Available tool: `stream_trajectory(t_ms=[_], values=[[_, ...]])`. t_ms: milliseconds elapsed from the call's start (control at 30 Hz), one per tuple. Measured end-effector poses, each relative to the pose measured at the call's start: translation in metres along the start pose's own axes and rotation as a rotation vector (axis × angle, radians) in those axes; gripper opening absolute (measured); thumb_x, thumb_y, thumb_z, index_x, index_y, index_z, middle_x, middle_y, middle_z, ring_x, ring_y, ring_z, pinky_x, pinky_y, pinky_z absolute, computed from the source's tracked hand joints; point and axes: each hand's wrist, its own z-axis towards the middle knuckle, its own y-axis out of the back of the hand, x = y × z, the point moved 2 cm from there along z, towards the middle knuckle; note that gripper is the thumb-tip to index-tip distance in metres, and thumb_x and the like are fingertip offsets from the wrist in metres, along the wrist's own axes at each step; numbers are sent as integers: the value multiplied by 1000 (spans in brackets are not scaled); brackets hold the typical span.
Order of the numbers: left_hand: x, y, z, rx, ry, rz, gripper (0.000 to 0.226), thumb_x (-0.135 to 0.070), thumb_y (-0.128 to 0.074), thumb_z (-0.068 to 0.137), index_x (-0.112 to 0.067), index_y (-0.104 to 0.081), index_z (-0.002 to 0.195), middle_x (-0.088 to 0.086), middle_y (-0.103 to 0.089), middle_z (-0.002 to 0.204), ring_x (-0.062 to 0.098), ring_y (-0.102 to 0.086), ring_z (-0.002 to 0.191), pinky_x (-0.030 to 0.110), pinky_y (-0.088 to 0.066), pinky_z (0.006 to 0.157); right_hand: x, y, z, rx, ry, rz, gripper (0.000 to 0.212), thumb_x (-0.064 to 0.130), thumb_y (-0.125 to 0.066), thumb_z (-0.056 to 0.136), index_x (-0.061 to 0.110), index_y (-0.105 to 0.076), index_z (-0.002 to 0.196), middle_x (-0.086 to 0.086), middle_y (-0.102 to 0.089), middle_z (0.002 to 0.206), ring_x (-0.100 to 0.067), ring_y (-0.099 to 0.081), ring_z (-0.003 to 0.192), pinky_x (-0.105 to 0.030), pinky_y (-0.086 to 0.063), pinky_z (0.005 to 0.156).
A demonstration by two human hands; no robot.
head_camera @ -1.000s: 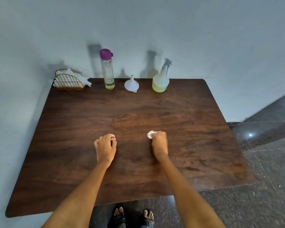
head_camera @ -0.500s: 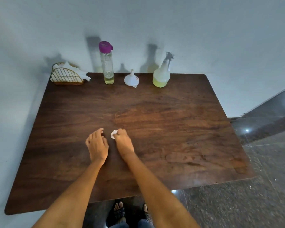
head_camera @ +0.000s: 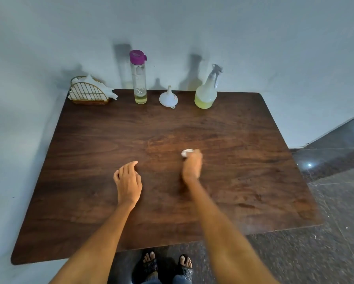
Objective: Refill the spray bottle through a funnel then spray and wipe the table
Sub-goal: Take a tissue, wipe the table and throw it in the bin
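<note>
Wooden table [head_camera: 233, 140], tissue [head_camera: 186, 152] under right fingers [head_camera: 194, 155]

Dark brown wood-grain table [head_camera: 223, 140], purple-capped clear bottle [head_camera: 140, 78] (yellowish liquid), white funnel [head_camera: 168, 97], gold wire holder [head_camera: 88, 94]

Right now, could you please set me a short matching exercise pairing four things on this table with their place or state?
Things:
1. tall bottle
2. funnel
3. spray bottle
4. white wad

Descriptions:
A. upside down, spout up
B. gripped in the right hand
C. purple cap
D. part full of yellow-green liquid

Pairs: 1-C, 2-A, 3-D, 4-B
</note>
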Motion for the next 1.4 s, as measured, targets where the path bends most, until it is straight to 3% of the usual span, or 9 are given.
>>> stream_trajectory(t_ms=[167, 300, 400, 500, 767, 933, 1067, 1333, 1400], values=[[16, 16, 19, -66, 6, 31, 35, 0, -51, 87, -7, -56, 121, 11, -64, 113, 29, -57, 109, 45, -34, 102, 57, -76, -85, 528, 475, -226, 46, 17, -29, 80, -4, -62, 104, -22, -56, 109, -32, -50, 102, -36, -42, 87], [12, 14, 31, -21, 19, 11, 36, -4, -48, 91, -7, -52, 126, 10, -64, 115, 28, -58, 108, 46, -33, 104, 27, -20, -21, 213, 270, -147, 21, 18, -51, 80, 12, -68, 91, -4, -61, 101, -23, -58, 100, -31, -43, 87], [4, 6, 37, 50, 24, 0, 42, -9, -46, 93, -9, -44, 135, 7, -62, 119, 25, -56, 110, 46, -30, 106, -6, 29, 26, -23, -67, -2, 15, 13, -54, 78, 13, -69, 83, -10, -61, 103, -27, -58, 100, -34, -42, 87], [0, 1, 41, 65, 25, -28, 43, -10, -43, 95, -9, -40, 138, 4, -64, 116, 23, -58, 108, 45, -28, 108, 2, 31, 23, -130, -39, -135, 25, -4, -46, 85, 0, -66, 98, -18, -54, 110, -34, -50, 106, -36, -39, 85], [11, -1, 55, -15, 19, -44, 35, -13, -42, 98, -5, -47, 131, 5, -68, 99, 25, -62, 95, 45, -32, 105, 74, -92, -44, 430, 575, -329, 49, 19, -23, 84, -2, -58, 110, -24, -51, 118, -33, -46, 108, -37, -38, 88], [1, -13, 63, -4, 26, -56, 33, -12, -42, 96, -7, -50, 128, 2, -66, 98, 22, -61, 93, 46, -31, 106, 44, -17, 40, 42, 339, -363, 14, 18, -50, 84, 16, -64, 87, -6, -62, 107, -23, -56, 99, -27, -35, 82], [-12, -20, 66, 26, -26, -69, 34, -14, -47, 95, -8, -50, 129, 3, -66, 105, 24, -61, 99, 48, -32, 106, 18, 41, 94, -125, -32, -219, 23, -1, -47, 83, 4, -64, 97, -9, -52, 106, -27, -51, 100, -28, -35, 79], [-14, -19, 67, -16, 38, -22, 37, -11, -47, 94, -7, -48, 131, 6, -66, 109, 28, -59, 104, 49, -30, 105, 71, -77, 13, 321, 446, -318, 26, 3, -39, 93, 2, -58, 110, -18, -48, 116, -30, -45, 107, -32, -34, 84], [-19, -22, 65, -47, 82, -21, 38, -11, -49, 94, -6, -48, 131, 9, -65, 112, 31, -57, 107, 49, -28, 104, 61, -56, 30, 259, 517, -371, 25, 3, -40, 93, 3, -59, 109, -16, -49, 116, -28, -45, 108, -31, -34, 82]])
